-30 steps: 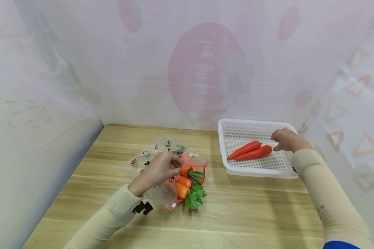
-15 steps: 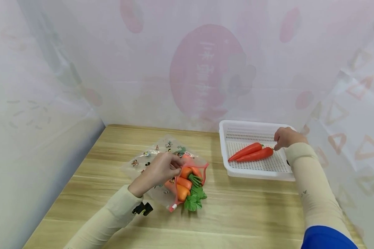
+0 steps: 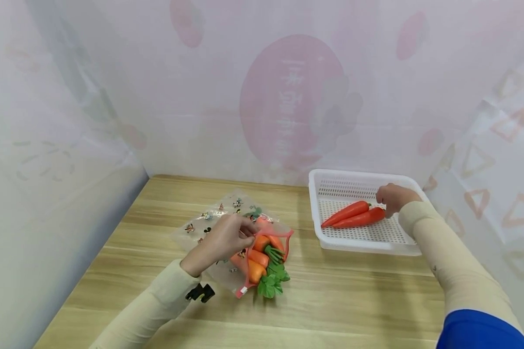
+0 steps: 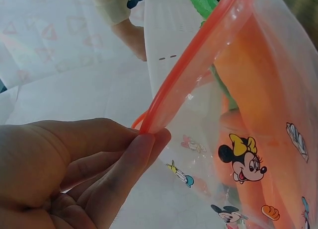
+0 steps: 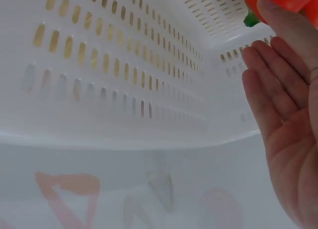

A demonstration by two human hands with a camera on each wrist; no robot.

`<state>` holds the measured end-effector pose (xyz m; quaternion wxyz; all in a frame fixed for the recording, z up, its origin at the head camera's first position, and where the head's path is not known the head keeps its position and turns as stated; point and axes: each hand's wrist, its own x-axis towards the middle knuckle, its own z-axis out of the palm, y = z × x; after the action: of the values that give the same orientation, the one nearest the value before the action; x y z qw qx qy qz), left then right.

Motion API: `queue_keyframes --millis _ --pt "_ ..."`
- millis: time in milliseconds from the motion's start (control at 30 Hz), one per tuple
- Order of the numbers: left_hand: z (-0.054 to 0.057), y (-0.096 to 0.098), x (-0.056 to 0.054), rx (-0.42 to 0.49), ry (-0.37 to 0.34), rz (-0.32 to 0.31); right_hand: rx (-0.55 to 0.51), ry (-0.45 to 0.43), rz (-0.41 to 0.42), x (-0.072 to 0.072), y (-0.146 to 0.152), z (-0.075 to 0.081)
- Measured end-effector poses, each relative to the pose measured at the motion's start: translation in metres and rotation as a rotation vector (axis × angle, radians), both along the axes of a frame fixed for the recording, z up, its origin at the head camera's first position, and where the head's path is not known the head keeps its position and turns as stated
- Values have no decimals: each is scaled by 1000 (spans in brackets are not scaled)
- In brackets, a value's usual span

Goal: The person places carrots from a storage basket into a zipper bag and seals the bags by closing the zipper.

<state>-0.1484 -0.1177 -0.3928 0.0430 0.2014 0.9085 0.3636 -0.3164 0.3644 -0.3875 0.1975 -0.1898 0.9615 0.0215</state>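
cream sleeves (image 3: 155,305) | blue upper sleeve (image 3: 484,330) | black wrist clip (image 3: 201,293) | bare hands (image 3: 220,240)

It's a pale wood-grain table (image 3: 345,310) with a whitish back sheet (image 3: 179,140) along its far edge sporting a big faded pink circle (image 3: 266,106). The left sheet (image 3: 48,218) lines the left edge, and the right sheet (image 3: 499,165) by the far right corner has orangey triangles (image 3: 520,118). Light's soft, kinda washed-out.

surface (image 3: 340,291): light wood-grain, kinda streaky
back sheet (image 3: 179,97): pinkish white, big faded pink circle (image 3: 266,106) with white characters (image 3: 292,79)
left sheet (image 3: 48,218): pale, little grey dashes (image 3: 22,143)
right sheet (image 3: 506,169): white, orangey triangle outlines (image 3: 522,117)
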Motion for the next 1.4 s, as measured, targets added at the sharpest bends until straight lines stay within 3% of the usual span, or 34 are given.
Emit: queue_keyframes --millis 167,467,767,1033,1200,1400 --pt "-1 -1 1 -18 -3 13 26 12 53 0 -6 -5" --pt "1 -1 -1 -13 6 -9 31 14 -32 -2 -3 -11" --pt "2 3 0 -4 4 -34 41 32 -10 6 1 -16" --pt "3 3 1 5 -2 -39 27 -5 -55 11 4 -7" --pt "3 3 2 0 2 -29 45 -42 -85 10 8 6" --pt "2 1 2 3 -7 -17 -31 -77 -71 11 11 21"
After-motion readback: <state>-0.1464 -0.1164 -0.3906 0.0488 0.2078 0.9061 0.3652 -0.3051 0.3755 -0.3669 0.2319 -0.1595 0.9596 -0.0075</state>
